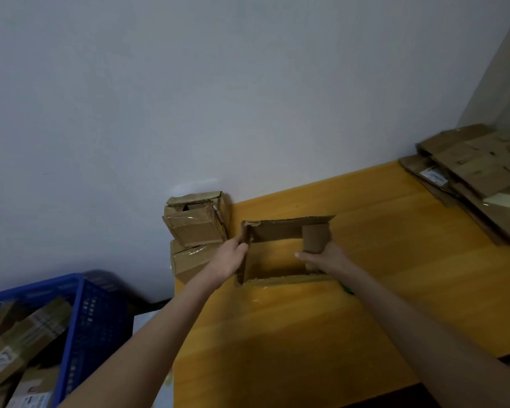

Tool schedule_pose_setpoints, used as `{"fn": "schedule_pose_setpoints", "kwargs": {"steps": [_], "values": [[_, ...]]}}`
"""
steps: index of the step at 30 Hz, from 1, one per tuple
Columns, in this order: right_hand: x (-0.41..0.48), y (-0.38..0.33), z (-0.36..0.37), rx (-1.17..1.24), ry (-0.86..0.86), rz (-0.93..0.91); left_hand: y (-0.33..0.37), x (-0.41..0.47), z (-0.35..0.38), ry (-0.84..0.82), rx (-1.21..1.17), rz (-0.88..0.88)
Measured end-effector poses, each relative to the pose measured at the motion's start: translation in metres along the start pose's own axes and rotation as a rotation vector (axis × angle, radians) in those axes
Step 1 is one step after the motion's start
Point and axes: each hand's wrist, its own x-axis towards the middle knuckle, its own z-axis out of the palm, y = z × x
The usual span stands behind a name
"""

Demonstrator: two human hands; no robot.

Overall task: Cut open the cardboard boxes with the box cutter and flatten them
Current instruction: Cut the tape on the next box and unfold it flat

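Observation:
An opened cardboard box [280, 229] stands on the yellow table [365, 275] as a hollow sleeve, with the tabletop showing through it. My left hand [231, 254] grips its left wall near the top corner. My right hand [324, 257] holds the right wall, thumb stretched inside the opening. A bit of green [347, 290] peeks out under my right forearm; I cannot tell what it is. No box cutter shows plainly.
Two taped cardboard boxes [196, 225] are stacked against the wall at the table's left edge. Flattened cardboard [471, 169] is piled at the table's far right. A blue crate [92, 316] with more boxes sits lower left, off the table.

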Motion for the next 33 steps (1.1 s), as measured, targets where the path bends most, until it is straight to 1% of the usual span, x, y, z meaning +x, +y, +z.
{"fn": "schedule_pose_setpoints", "kwargs": {"steps": [2,3,5,7,9,11,13,15,16,17,19,20,22,24,27,28,31,33], "values": [[0.012,0.007,-0.002,-0.085,0.066,0.082,0.003,-0.006,0.002,0.017,0.072,0.071],[0.03,0.022,-0.003,-0.171,0.097,0.132,0.002,-0.008,0.002,0.032,0.058,0.09],[0.038,0.033,-0.007,-0.374,0.176,0.193,0.002,-0.013,-0.001,0.074,-0.021,0.104],[0.03,0.028,-0.009,-0.486,0.264,0.187,0.001,-0.014,-0.005,0.088,-0.083,0.112],[0.016,0.017,-0.005,-0.479,0.247,0.17,0.002,-0.016,-0.006,0.079,-0.117,0.133],[0.007,0.009,-0.004,-0.346,0.172,0.141,0.001,-0.017,-0.006,0.071,-0.135,0.151],[-0.002,0.002,-0.007,-0.104,0.138,0.093,-0.004,-0.015,-0.011,0.075,-0.151,0.155],[-0.009,0.002,-0.017,0.226,0.172,0.112,-0.014,-0.013,-0.019,0.097,-0.116,0.161],[-0.011,0.004,-0.022,0.43,0.179,0.144,-0.021,-0.013,-0.023,0.102,-0.087,0.163],[-0.013,0.007,-0.025,0.636,0.165,0.178,-0.026,-0.013,-0.026,0.092,-0.058,0.171],[-0.014,0.018,-0.03,0.927,0.108,0.229,-0.032,-0.016,-0.025,0.029,0.022,0.196],[-0.015,0.022,-0.032,1.002,0.073,0.254,-0.036,-0.017,-0.022,-0.009,0.081,0.211],[-0.014,0.032,-0.037,1.061,0.016,0.313,-0.045,-0.018,-0.014,-0.081,0.227,0.242],[-0.014,0.043,-0.041,0.99,-0.059,0.364,-0.058,-0.018,-0.007,-0.151,0.369,0.27],[-0.015,0.053,-0.04,0.698,-0.037,0.417,-0.077,-0.021,0.007,-0.281,0.542,0.264],[-0.014,0.055,-0.037,0.596,-0.016,0.425,-0.084,-0.023,0.012,-0.316,0.571,0.258],[-0.011,0.059,-0.025,0.33,0.02,0.419,-0.106,-0.022,0.027,-0.407,0.564,0.23],[-0.011,0.062,-0.015,0.194,0.031,0.398,-0.118,-0.02,0.037,-0.477,0.572,0.144]]}}
